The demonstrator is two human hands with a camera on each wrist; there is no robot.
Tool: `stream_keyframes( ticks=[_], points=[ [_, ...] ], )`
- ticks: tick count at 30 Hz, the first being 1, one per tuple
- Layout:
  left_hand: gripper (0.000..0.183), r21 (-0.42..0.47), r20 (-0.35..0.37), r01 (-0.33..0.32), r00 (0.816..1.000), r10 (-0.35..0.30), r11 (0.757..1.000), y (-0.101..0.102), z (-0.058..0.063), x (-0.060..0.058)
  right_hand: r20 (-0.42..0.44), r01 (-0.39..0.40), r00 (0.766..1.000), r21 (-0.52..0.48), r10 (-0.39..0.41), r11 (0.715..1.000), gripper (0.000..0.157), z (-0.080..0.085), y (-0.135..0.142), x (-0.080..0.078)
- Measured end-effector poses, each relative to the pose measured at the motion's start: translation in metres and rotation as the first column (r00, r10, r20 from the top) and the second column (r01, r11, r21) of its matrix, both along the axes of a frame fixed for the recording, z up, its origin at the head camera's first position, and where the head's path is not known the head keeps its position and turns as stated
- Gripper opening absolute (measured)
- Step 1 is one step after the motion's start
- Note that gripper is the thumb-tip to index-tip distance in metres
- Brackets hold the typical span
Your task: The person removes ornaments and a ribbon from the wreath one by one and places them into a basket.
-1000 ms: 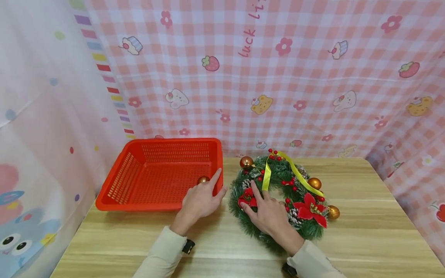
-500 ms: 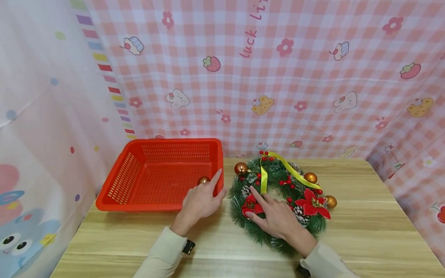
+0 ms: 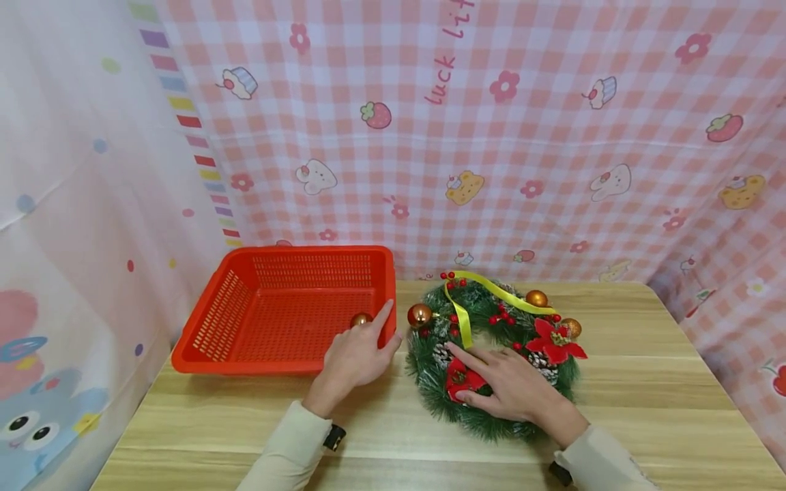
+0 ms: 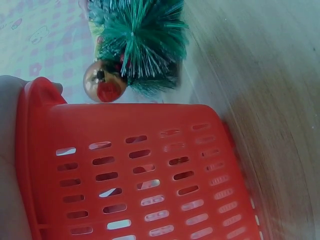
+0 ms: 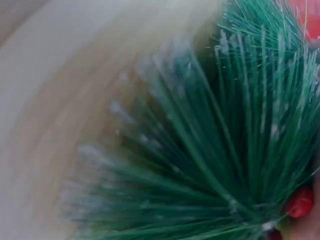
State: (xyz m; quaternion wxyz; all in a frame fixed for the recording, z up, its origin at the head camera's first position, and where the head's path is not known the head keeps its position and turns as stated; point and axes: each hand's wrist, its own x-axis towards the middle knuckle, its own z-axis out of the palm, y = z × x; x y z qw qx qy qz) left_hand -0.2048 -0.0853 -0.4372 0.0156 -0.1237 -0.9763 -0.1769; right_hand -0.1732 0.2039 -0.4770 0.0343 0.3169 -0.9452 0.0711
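A green Christmas wreath lies on the table, decorated with red poinsettias, pinecones, red berries, a yellow ribbon and shiny bauble ornaments. My right hand grips the wreath's near side, index finger and thumb stretched over it beside a poinsettia; its other fingers are hidden. The right wrist view is filled by green needles. My left hand holds the near right corner of a red plastic basket, its rim between index finger and thumb. In the left wrist view the basket's slotted wall shows.
One copper bauble lies inside the basket, near its right wall. The wooden table extends right of the wreath and in front of both. A pink checked cloth hangs behind the table.
The wreath has turned counterclockwise on the table, its left bauble moving nearer and its right side moving away. My right hand has shifted right and slightly nearer. The left hand stays at the basket.
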Motion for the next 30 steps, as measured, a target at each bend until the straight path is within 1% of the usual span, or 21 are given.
stream_keyframes(
  ticks=[3,5,7,10,12,15,17,19,21,24,27,30],
  points=[
    [0.066,0.000,-0.003,0.002,1.000,-0.002,1.000,0.001,0.000,0.000,-0.055,-0.020,0.998,0.018,0.021,1.000,0.076,0.003,0.004,0.002],
    [0.066,0.001,-0.004,0.004,1.000,-0.004,1.000,0.001,-0.001,0.000,-0.081,-0.001,0.997,0.016,0.002,1.000,0.077,0.006,0.003,0.005],
    [0.066,0.003,-0.003,0.008,1.000,-0.008,1.000,0.001,0.000,0.000,-0.089,0.049,0.995,-0.006,-0.049,0.999,0.079,0.009,-0.001,0.009],
    [0.066,0.006,0.005,0.010,1.000,-0.010,1.000,0.001,0.001,0.000,-0.075,0.165,0.983,-0.062,-0.169,0.984,0.082,0.015,-0.011,0.015],
    [0.066,0.003,0.008,0.006,1.000,-0.006,1.000,0.002,0.001,0.000,-0.042,0.252,0.965,-0.106,-0.258,0.962,0.083,0.018,-0.021,0.018],
    [0.067,-0.008,0.009,-0.002,1.000,0.002,1.000,0.001,0.001,0.000,0.036,0.373,0.927,-0.144,-0.372,0.916,0.085,0.020,-0.036,0.020],
    [0.067,-0.018,0.005,-0.003,1.000,0.004,1.000,0.001,0.001,0.000,0.086,0.442,0.897,-0.141,-0.433,0.886,0.088,0.017,-0.046,0.019],
    [0.067,-0.020,-0.002,-0.001,1.000,0.001,1.000,0.000,0.001,0.000,0.103,0.490,0.871,-0.109,-0.481,0.865,0.093,0.014,-0.054,0.019],
    [0.067,-0.016,-0.004,0.001,1.000,-0.001,1.000,0.000,0.001,0.001,0.088,0.518,0.854,-0.075,-0.512,0.852,0.095,0.009,-0.058,0.018],
    [0.066,-0.007,0.000,0.003,1.000,-0.003,1.000,0.000,0.000,0.001,0.030,0.530,0.848,-0.044,-0.530,0.847,0.092,0.001,-0.058,0.017],
    [0.066,-0.002,0.005,0.001,1.000,-0.001,1.000,0.000,0.000,0.001,-0.024,0.519,0.853,-0.049,-0.521,0.853,0.089,-0.005,-0.056,0.016],
    [0.066,0.005,-0.002,0.002,1.000,-0.002,1.000,0.001,0.000,0.000,-0.067,0.493,0.866,-0.055,-0.496,0.868,0.088,-0.009,-0.052,0.015]
  ],
)
